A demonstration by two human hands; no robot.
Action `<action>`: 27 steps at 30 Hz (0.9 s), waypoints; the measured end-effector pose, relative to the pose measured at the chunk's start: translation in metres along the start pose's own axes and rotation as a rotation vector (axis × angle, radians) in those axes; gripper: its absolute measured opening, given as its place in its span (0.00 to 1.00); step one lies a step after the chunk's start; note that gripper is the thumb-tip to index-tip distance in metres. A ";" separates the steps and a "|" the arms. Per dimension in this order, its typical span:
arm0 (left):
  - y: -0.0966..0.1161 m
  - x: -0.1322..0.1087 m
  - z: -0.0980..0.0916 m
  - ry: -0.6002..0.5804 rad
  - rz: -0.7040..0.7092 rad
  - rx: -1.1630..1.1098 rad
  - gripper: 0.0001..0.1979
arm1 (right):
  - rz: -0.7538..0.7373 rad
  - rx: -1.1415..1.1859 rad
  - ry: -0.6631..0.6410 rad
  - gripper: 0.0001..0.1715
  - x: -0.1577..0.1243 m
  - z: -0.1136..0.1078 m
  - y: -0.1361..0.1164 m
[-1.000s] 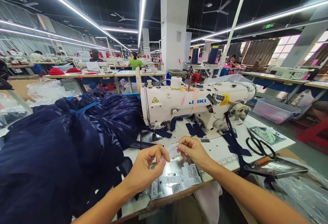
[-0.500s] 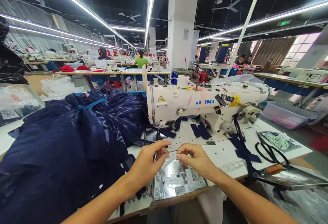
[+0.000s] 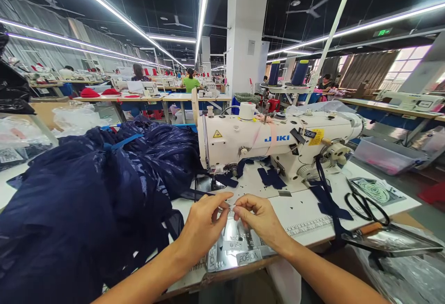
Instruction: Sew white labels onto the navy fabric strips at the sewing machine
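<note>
Fingertips nearly meeting, my left hand [image 3: 205, 217] and my right hand [image 3: 257, 218] are both closed in a pinch. A tiny pale thing seems to lie between them, too small to name. Below them is a shiny metal plate [image 3: 230, 262] at the table's front edge. Several small printed labels [image 3: 248, 256] lie on it. Just behind my hands stands a white sewing machine [image 3: 250, 139], its needle area [image 3: 212, 181] beyond my left hand. A large heap of navy fabric [image 3: 86, 193] fills the table to the left.
Black-handled scissors [image 3: 365, 209] and a metal tray [image 3: 396, 241] are at the right edge. Navy scraps [image 3: 271, 177] lie by the machine bed, and a navy strip [image 3: 328, 197] hangs over the table. A clear plastic bin [image 3: 389, 153] stands beyond. Other people work farther back.
My right hand has moved left, so its fingertips are now closer to my left hand's. The view has shifted slightly; the fabric and machine stay in place.
</note>
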State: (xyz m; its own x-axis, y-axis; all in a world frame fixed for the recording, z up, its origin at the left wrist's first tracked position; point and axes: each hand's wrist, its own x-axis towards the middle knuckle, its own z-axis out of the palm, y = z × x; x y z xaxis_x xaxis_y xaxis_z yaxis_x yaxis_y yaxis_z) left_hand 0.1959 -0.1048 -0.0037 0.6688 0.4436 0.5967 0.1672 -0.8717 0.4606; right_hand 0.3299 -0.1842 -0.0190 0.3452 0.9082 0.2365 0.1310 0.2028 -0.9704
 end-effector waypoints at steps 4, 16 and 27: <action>-0.001 0.000 0.002 0.005 0.022 0.003 0.13 | -0.002 0.002 0.011 0.12 0.000 0.001 0.003; -0.004 -0.001 0.006 -0.034 -0.021 0.000 0.14 | -0.001 -0.028 0.011 0.12 0.001 0.003 0.006; -0.003 0.000 0.007 -0.095 -0.112 -0.034 0.14 | 0.023 -0.003 0.003 0.10 0.004 0.004 0.004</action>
State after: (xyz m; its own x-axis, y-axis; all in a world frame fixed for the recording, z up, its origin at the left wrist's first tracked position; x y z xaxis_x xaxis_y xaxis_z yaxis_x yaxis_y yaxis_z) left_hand 0.2001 -0.1033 -0.0095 0.7133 0.5143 0.4762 0.2212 -0.8099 0.5433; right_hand 0.3280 -0.1789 -0.0218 0.3511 0.9115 0.2144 0.1256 0.1811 -0.9754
